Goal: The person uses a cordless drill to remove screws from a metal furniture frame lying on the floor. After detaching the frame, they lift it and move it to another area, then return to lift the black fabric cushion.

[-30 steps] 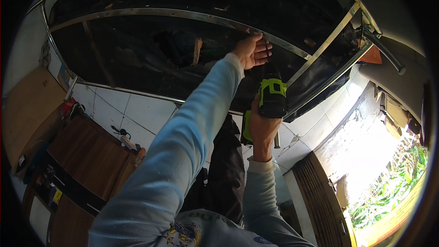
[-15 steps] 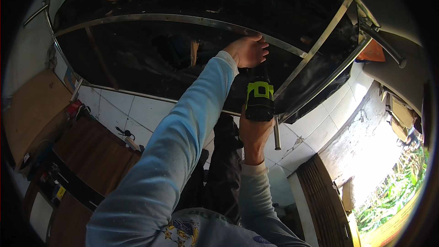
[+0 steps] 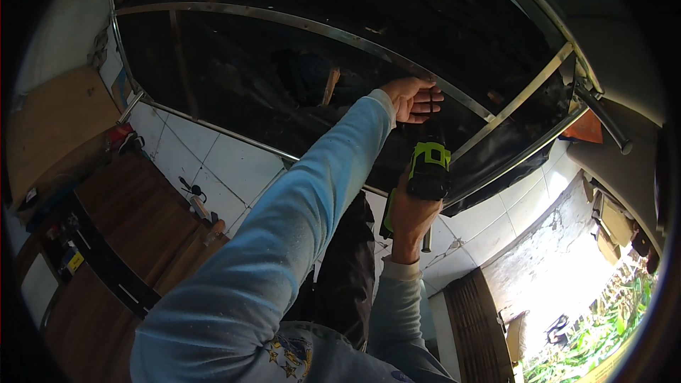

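Observation:
My right hand (image 3: 415, 214) is wrapped round the grip of a black and lime-green cordless drill (image 3: 430, 170), which points up and away from me. The drill's front end is lost against dark sheeting. Just beyond the drill, my left hand (image 3: 417, 99) is open, palm partly showing and fingers apart. Its upper edge meets a thin metal bar (image 3: 340, 35) that crosses the black sheeting (image 3: 241, 71). This bar joins a slanting metal crosspiece (image 3: 521, 96) to the right. Whether a screw sits at the drill's tip cannot be seen.
A tubular metal frame with short legs (image 3: 603, 120) edges the sheeting. A torn hole in it shows a wood splinter (image 3: 330, 86). Brown wooden furniture (image 3: 128, 220) stands at left on white floor tiles (image 3: 237, 163). A slatted wooden piece (image 3: 472, 326) lies lower right, near a bright opening with plants (image 3: 603, 340).
The view has tilted, shifting the frame in the picture. My left hand's fingers are more spread, and the drill has turned so its green grip shows beside my right hand.

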The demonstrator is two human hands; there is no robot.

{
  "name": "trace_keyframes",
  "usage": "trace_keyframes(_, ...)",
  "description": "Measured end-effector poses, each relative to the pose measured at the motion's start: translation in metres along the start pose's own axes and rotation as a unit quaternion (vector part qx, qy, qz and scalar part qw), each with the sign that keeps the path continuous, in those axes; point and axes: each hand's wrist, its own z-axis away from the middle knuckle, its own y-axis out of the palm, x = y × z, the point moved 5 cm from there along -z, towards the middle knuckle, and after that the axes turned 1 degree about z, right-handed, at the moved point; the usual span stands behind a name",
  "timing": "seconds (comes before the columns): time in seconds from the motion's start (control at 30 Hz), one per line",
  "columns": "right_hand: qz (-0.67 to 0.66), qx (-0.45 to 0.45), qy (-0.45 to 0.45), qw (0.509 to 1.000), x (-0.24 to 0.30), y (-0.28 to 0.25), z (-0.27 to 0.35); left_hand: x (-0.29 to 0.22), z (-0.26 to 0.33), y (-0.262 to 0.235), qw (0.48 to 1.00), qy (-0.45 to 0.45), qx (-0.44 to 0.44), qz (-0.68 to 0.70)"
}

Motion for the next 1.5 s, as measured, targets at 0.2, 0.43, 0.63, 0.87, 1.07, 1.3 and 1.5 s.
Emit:
trace_keyframes(0.2,0.005,-0.008,-0.003,1.000,-0.005,0.001,0.002,0.000,0.004,0.004,1.000,-0.005,-0.001,-0.013)
trace_keyframes(0.43,0.038,0.019,-0.004,0.999,-0.006,0.004,0.003,-0.002,0.006,0.005,1.000,0.002,0.005,-0.020)
trace_keyframes(0.63,0.016,0.042,0.018,0.999,-0.009,0.007,0.005,-0.001,0.004,0.004,1.000,0.005,-0.001,-0.018)
trace_keyframes(0.87,0.038,0.041,0.005,0.998,-0.016,0.000,0.006,0.000,0.013,0.007,1.000,0.009,0.004,-0.015)
trace_keyframes(1.07,0.012,0.095,-0.053,0.994,-0.017,-0.032,0.020,0.017,0.034,-0.007,1.000,0.022,0.021,-0.003)
trace_keyframes(1.3,-0.012,0.236,-0.077,0.969,-0.003,-0.043,0.045,0.057,0.119,-0.135,0.981,0.110,-0.041,0.154)
trace_keyframes(1.5,-0.045,0.225,-0.104,0.968,0.036,0.028,0.037,0.096,0.216,-0.275,0.930,0.207,-0.297,-0.062)
